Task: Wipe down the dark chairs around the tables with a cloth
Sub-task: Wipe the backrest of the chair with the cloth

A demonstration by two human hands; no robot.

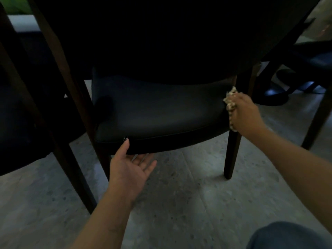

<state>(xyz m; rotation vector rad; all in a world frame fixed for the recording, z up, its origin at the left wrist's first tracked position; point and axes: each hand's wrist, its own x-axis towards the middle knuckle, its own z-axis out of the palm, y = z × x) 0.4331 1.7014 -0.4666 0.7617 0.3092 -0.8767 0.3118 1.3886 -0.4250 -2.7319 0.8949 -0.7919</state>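
- Dark chair: its seat faces us, long side running left to right.
- Our right hand squeezes the spotted cloth against the seat's right edge.
- Our left hand lies loose, palm up, thumb touching the seat's front.

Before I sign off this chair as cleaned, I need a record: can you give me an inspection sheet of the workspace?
Surface: grey speckled floor, dimly lit.
Job's things: dark chair with padded seat; patterned cloth at the seat's right edge.
Clutter: nothing seen.
Grippers: right hand grips the cloth against the seat's side; left hand open, palm up, under the seat's front edge, thumb touching it.
Cables: nothing seen.
Surroundings: another dark chair at left; dark furniture at right; a blue-clad knee at bottom right.
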